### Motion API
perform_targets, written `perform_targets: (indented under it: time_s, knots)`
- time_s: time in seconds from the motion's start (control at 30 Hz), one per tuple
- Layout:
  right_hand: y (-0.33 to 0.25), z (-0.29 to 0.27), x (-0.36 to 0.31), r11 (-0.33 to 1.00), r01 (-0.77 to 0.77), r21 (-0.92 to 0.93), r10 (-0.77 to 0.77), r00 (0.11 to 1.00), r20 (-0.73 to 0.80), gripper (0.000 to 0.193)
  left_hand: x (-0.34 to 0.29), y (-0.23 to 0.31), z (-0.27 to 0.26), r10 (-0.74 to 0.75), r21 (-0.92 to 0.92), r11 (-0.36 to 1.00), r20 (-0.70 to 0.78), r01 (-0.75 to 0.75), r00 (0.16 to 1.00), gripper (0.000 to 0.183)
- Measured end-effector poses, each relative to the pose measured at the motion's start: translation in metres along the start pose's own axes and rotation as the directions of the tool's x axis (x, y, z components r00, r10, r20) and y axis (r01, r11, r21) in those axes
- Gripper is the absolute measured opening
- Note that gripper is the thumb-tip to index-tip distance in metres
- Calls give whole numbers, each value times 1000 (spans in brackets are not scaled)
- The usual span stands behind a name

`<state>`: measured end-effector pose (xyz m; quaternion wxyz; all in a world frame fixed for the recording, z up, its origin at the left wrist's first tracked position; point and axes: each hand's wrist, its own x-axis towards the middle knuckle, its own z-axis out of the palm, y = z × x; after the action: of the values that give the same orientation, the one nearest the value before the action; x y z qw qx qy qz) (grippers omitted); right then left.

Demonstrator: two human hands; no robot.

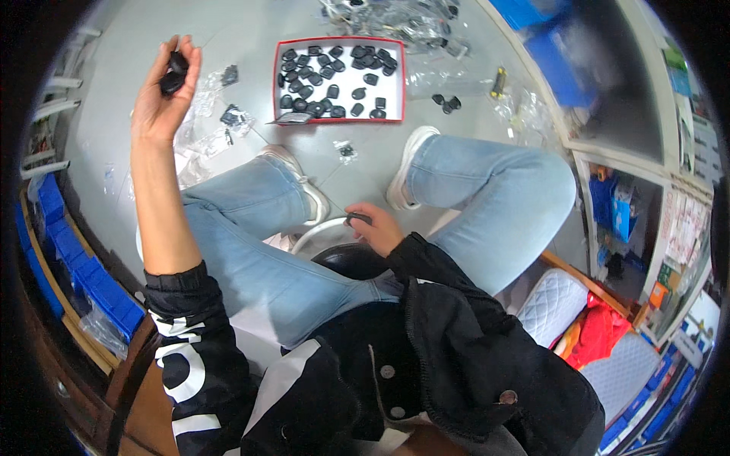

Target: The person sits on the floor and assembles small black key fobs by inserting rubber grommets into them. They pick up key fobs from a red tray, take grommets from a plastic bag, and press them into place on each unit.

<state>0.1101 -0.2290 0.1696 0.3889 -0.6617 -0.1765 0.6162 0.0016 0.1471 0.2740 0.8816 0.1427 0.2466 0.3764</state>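
Note:
My left hand [161,106] is raised at the upper left, palm up, its fingers curled around a pair of black oval key fob-like pieces [174,80]. Low between my thighs, my right hand [382,230] pinches a small dark fob-like piece [359,218] between thumb and fingers. Beneath that hand is a white-rimmed round container [312,237] with something black and smooth [351,261] in it. On the floor ahead, a shallow box with a red rim and white inside [346,79] holds several black fob-like pieces [304,72], scattered in loose clusters.
Clear plastic bags [403,23] lie beyond the box. Several black pieces [447,102] and a yellow-and-black tool [499,82] are right of it. Small packets [237,118] lie left. Blue bins [84,266] line the left; a shelf [620,205] and padded cushion [553,305] stand right.

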Motion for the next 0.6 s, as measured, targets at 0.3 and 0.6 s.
perform_targets:
  time_s: [0.3,0.6]
  knots:
    - [-6,2,-5,990,131,-57,-133,991,-24,27,3,-5,3,-25,45,999,-7,26,1000,21]
    - [-16,1,-9,994,89,65,-86,995,-49,29,10,-7,2,-4,53,999,-50,6,999,27]
